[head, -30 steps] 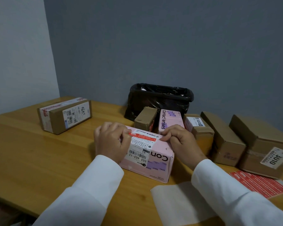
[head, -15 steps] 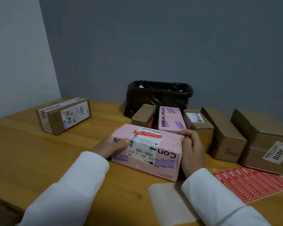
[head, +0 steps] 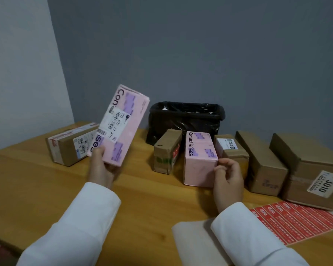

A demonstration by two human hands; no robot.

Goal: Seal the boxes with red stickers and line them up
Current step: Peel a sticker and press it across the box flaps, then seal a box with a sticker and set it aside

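My left hand [head: 101, 168] holds a pink "Contact lenses" box [head: 121, 125] by its lower end, lifted off the wooden table [head: 37, 189] and tilted up to the right. Its white barcode label faces me; no red sticker shows on this side. My right hand [head: 228, 177] hovers with loosely curled fingers, holding nothing, at the front right corner of a second pink box [head: 199, 160]. That box stands in a row with a small brown box [head: 166, 151], a labelled brown box [head: 231, 148] and two larger brown boxes [head: 261, 164] [head: 311, 169]. A sheet of red stickers [head: 296, 219] lies at the right.
A brown box with red-and-white tape [head: 71, 144] lies apart at the left. A bin lined with a black bag [head: 185, 120] stands behind the row, against the grey wall. A blank backing sheet [head: 192, 240] lies near the table's front edge under my right sleeve.
The pink box was on the table between both hands with a red sticker on top. My left hand has lifted it up and to the left, and my right hand has let go.
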